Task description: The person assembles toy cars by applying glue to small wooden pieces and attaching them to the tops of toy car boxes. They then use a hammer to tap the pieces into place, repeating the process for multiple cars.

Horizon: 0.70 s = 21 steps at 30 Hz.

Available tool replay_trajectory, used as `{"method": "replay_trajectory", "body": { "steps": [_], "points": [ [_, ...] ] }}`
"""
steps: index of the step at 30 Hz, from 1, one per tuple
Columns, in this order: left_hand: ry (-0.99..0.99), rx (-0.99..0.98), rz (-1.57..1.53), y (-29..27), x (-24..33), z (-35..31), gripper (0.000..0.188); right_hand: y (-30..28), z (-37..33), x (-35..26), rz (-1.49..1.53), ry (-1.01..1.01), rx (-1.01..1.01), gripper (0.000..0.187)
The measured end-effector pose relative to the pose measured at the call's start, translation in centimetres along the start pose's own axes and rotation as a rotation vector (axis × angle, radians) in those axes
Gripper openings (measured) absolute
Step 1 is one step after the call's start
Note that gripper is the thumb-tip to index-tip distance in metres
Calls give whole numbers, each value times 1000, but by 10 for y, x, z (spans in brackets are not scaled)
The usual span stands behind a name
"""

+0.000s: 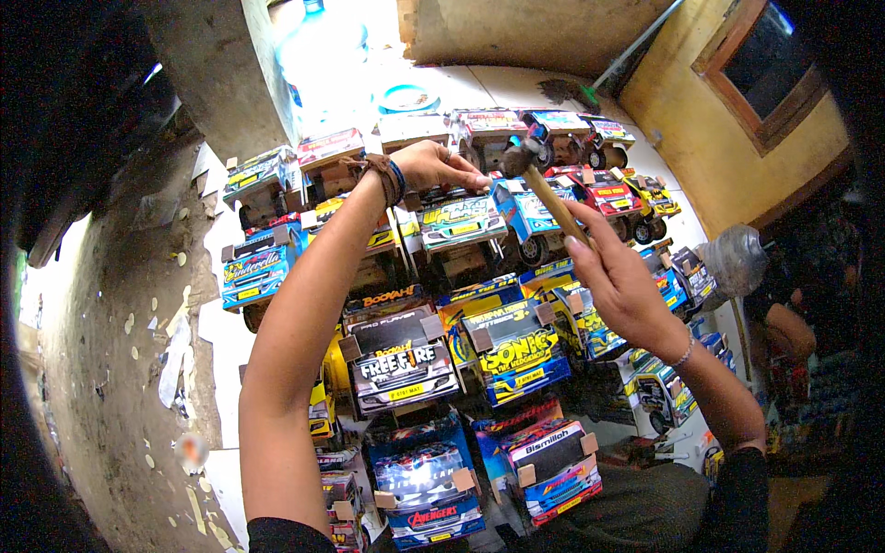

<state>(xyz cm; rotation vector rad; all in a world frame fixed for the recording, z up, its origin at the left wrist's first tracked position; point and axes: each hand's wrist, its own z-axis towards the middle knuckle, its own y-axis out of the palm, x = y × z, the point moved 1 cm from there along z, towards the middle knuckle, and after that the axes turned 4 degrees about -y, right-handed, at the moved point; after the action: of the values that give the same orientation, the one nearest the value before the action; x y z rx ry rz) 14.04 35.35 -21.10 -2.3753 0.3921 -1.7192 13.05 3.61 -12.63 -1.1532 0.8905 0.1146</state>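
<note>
My right hand (613, 281) grips the wooden handle of a hammer (551, 195). Its dark head is raised by the far rows of toy trucks, just right of my left fingertips. My left hand (433, 170) reaches farther out, thumb and fingers pinched at the upper edge of a white and yellow-green toy truck (461, 219). Whatever sits in that pinch is too small to make out. Beside it stands a light-blue toy truck (533, 214), partly behind the hammer. Nearer to me are a grey toy truck (396, 346) and a blue and yellow one (512, 336), both with small wooden blocks at their front corners.
Several more toy trucks stand in rows on white tiles, including a red one (604, 192) and a blue one (429, 488). A clear plastic jug (735, 263) is at the right. Scraps litter the rough floor (138, 304) at left. A plate (408, 99) lies at the back.
</note>
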Motion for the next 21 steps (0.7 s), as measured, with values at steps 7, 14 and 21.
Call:
{"method": "replay_trajectory", "body": {
  "steps": [7,14,21],
  "points": [
    [63,-3,79,-3,-3,2,28,24,27,14,-256,-250,40,55],
    [-4,90,114,-3,-4,4,26,30,27,15,-321,-147,-51,56],
    [66,62,99,-2,-2,0,29,27,26,16,-293,-179,2,55]
  ]
}}
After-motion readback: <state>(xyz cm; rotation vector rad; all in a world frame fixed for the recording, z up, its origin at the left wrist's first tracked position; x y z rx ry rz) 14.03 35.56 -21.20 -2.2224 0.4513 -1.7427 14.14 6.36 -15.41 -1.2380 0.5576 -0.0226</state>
